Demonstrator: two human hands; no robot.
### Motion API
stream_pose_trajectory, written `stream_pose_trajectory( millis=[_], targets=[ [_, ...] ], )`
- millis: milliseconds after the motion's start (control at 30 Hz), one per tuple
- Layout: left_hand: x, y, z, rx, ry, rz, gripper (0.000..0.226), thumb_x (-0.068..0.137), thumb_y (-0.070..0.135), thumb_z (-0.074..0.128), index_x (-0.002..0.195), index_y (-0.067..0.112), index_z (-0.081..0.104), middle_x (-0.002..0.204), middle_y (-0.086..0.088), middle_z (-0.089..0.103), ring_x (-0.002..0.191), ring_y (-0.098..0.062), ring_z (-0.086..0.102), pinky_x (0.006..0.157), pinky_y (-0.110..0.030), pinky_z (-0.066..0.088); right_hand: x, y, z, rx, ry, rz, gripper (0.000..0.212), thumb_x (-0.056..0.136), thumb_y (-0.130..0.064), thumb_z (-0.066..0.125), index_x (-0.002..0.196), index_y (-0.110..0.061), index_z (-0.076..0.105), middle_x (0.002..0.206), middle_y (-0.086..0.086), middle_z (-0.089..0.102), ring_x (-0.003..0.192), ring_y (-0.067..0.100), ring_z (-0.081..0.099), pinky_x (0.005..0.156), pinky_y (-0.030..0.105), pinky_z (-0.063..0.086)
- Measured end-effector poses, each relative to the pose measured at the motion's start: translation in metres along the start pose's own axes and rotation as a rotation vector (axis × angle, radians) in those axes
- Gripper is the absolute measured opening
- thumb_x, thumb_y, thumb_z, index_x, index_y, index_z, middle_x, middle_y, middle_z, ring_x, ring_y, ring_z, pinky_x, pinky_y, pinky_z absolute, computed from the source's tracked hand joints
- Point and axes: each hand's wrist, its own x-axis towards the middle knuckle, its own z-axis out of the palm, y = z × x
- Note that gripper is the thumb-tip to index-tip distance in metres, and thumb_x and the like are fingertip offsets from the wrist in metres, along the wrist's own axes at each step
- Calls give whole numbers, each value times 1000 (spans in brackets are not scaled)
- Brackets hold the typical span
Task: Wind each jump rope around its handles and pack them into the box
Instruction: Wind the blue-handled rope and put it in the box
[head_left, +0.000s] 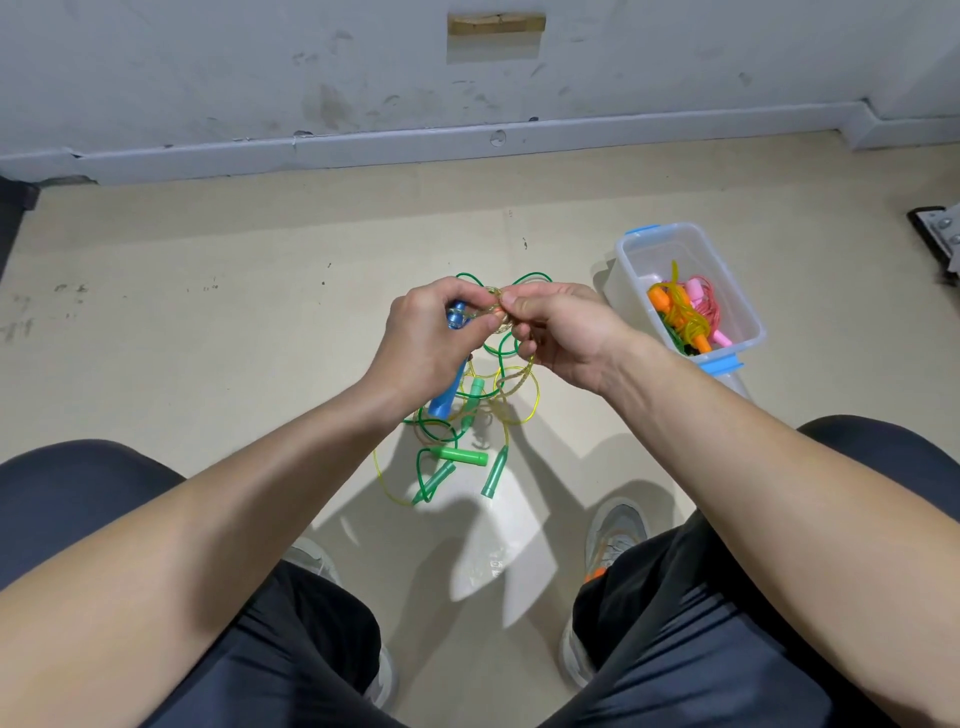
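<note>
My left hand (428, 343) grips the blue handles (448, 397) of a jump rope, whose lower ends stick out below the palm. My right hand (558, 332) pinches that rope's pale braided cord (511, 376) close to my left thumb, above the floor. Under both hands lies a tangle of green and yellow ropes (467, 415) with several green handles (460, 457). The clear plastic box (631, 260) with blue clips stands on the floor to the right. It holds wound ropes with orange and pink handles (685, 314).
I sit with my knees apart, and my shoes (615, 535) rest on the beige floor (208, 312). A grey wall with a skirting board (415, 143) runs across the back. A dark object (935, 228) lies at the far right edge.
</note>
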Motion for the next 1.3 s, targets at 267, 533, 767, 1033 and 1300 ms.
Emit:
stream_pose_trajectory(
  millis=[267, 533, 767, 1033, 1300],
  targets=[
    [2, -7, 2, 194, -56, 7, 9, 95, 26, 68, 92, 28, 60, 85, 6, 67, 81, -23, 69, 76, -46, 58, 0, 1, 4, -143, 52, -19, 13, 92, -3, 66, 84, -12, 71, 61, -2, 62, 50, 7, 47, 47, 20, 38],
    [-4, 1, 0, -71, -199, -43, 13, 105, 11, 48, 96, 18, 54, 81, 2, 58, 70, -11, 60, 73, -37, 59, 2, 3, 0, -195, 22, 54, 12, 98, -3, 57, 90, -6, 65, 75, 10, 68, 59, 13, 65, 60, 24, 55],
    [5, -4, 2, -312, -138, -261, 18, 109, 20, 40, 96, 20, 52, 96, -8, 59, 71, -13, 61, 72, -35, 58, 4, 14, 8, -508, 9, -397, 26, 96, 2, 48, 93, -21, 61, 76, 7, 58, 57, 15, 60, 57, 29, 48],
    [0, -3, 2, -94, -77, -145, 9, 109, 22, 39, 105, 18, 46, 97, -2, 56, 75, -16, 62, 75, -33, 60, -2, 5, 6, -307, -200, -213, 15, 96, 0, 53, 87, -9, 61, 66, 0, 62, 54, 15, 52, 55, 24, 44],
    [4, -11, -7, 455, -291, 126, 4, 103, 23, 48, 105, 19, 48, 90, 3, 61, 83, -19, 55, 65, -28, 37, 0, 9, -6, -371, -255, -128, 8, 93, -2, 66, 89, -9, 67, 63, -2, 61, 55, 11, 53, 54, 22, 42]
  ],
)
